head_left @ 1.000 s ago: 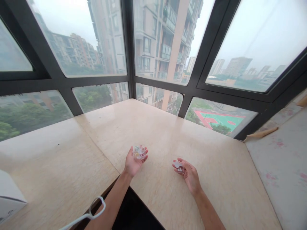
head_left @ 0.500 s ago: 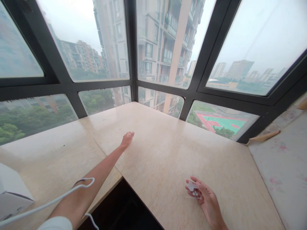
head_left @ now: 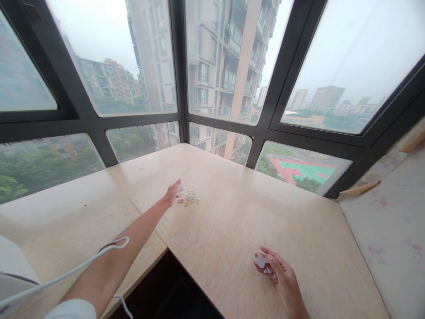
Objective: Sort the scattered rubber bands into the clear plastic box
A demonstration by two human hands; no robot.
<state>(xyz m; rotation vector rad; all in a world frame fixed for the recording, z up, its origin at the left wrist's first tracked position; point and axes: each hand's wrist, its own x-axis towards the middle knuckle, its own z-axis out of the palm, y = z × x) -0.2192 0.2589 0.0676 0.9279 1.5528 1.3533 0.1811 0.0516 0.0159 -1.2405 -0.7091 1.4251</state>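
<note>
My left hand is stretched out over the pale marbled sill, thumb up and palm facing right. Its fingers look apart, though a whitish patch by the palm is too blurred to make out. Right beside the fingertips lies a loose cluster of small thin rings in mixed dull colours. Nearer to me on the right, my right hand is closed around a small clear plastic piece with white parts. A rounded whitish tab shows between thumb and fingers; the rest is partly hidden.
A white cable crosses my left forearm. At the lower left stands a white box. A dark opening cuts into the sill at the front. Dark-framed windows border the far side; a papered wall stands at right.
Small rings now lie on the sill beside my left hand, which was closed earlier and has turned and loosened. My right hand still grips the clear plastic piece. The view has shifted slightly.
</note>
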